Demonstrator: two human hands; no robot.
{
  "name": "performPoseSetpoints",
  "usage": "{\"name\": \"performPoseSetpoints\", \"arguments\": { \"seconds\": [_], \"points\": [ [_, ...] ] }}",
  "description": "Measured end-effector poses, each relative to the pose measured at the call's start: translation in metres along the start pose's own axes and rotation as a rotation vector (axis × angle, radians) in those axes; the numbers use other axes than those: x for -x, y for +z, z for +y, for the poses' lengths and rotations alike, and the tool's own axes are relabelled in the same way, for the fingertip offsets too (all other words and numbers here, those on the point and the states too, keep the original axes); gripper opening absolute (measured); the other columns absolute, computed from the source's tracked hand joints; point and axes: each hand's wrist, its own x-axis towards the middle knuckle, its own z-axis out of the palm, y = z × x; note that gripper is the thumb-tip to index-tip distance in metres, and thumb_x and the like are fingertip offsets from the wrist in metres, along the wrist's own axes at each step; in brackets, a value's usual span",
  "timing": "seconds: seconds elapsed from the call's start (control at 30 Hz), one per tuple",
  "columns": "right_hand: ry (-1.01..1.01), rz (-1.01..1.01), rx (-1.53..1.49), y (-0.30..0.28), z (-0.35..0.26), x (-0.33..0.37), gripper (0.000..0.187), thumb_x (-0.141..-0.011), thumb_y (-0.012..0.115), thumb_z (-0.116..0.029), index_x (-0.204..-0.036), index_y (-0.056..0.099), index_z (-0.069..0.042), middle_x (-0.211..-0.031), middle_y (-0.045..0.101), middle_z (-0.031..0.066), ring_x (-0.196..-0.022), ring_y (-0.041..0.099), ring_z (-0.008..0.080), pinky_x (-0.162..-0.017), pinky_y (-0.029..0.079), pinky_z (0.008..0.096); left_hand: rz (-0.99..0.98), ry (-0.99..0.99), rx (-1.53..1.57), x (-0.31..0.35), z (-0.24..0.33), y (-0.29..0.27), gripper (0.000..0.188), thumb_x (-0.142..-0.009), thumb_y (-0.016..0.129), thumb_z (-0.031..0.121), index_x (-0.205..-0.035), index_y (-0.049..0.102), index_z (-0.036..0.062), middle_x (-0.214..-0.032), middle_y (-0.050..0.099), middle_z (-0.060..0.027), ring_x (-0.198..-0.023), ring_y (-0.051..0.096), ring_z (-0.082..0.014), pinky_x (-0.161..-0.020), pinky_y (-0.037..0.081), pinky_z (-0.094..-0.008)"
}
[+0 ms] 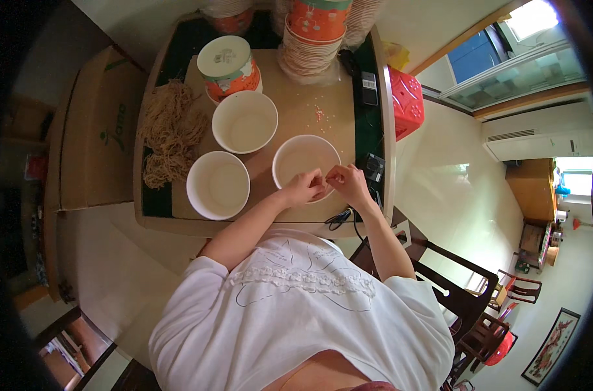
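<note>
Both my hands meet at the near right rim of a white paper bucket. My left hand has its fingers curled closed against the rim. My right hand pinches with thumb and forefinger beside it, close to the left fingertips. Whatever lies between the fingers is too small to make out. Two more open paper buckets, one nearer and one farther, stand to the left with bare white insides. Beyond them an orange and green bucket rests upside down, its pale base up.
A tangled heap of brown twine lies on the table's left. Small pink and white bits are scattered on the cardboard sheet. Tall stacks of paper buckets rise at the back. Black devices and cables line the right edge, near a red stool.
</note>
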Motion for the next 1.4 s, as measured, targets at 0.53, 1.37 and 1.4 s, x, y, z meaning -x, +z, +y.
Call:
{"name": "performPoseSetpoints", "arguments": {
  "seconds": [0.53,1.37,1.4],
  "points": [
    [-0.01,-0.046,-0.08,0.001,-0.005,0.003,0.008,-0.074,0.064,-0.009,-0.081,0.064,-0.005,-0.072,0.063,0.0089,-0.068,0.057,0.0238,-0.064,0.047,0.0326,0.2,0.693,-0.928,0.009,0.018,-0.009,0.017,-0.077,0.067,0.025,-0.075,0.06,0.0097,-0.074,0.052,-0.0054,-0.066,0.057,-0.0221,-0.054,0.047,-0.0365],
    [-0.042,-0.154,-0.088,0.006,-0.004,0.005,0.023,-0.074,0.062,-0.003,-0.096,0.063,-0.01,-0.087,0.062,0.0103,-0.077,0.062,0.0316,-0.066,0.05,0.0377,0.227,0.721,-0.997,0.023,0.022,-0.01,0.011,-0.08,0.06,0.024,-0.082,0.061,0.013,-0.081,0.056,-0.0006,-0.072,0.059,-0.0165,-0.052,0.052,-0.0315],
    [-0.012,-0.139,-0.117,0.006,-0.008,0.005,0.022,-0.074,0.062,-0.003,-0.095,0.064,-0.01,-0.088,0.062,0.0103,-0.078,0.061,0.0319,-0.066,0.05,0.0379,0.222,0.711,-0.999,0.024,0.022,-0.01,0.011,-0.08,0.06,0.023,-0.082,0.061,0.0127,-0.081,0.056,-0.0005,-0.072,0.059,-0.0162,-0.052,0.052,-0.0313]
  ]
}}
